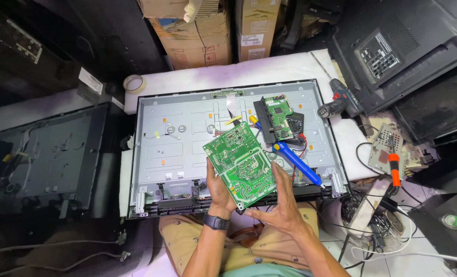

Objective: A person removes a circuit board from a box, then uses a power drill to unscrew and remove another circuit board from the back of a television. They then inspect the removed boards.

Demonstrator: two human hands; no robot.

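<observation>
Both hands, left hand (219, 191) and right hand (282, 205), gripped a flat green circuit board (240, 163). It was lifted out of the grey metal screen back (177, 149). A smaller green board (278, 117) sat near the back's far right corner.

light: bright centre, dim edges | shadows: soft | focus: sharp | distortion: wide-angle corners

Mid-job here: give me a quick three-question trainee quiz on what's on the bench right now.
1. True or false: both hands hold the green board.
2. Which tool lies on the metal panel just right of the board? A) blue pump B) roll of tape C) drill
3. What does the left hand wear at the wrist?

Key:
1. True; the right hand grips the lower right edge.
2. A, the blue pump; the drill lies off the panel.
3. A dark watch.
</observation>
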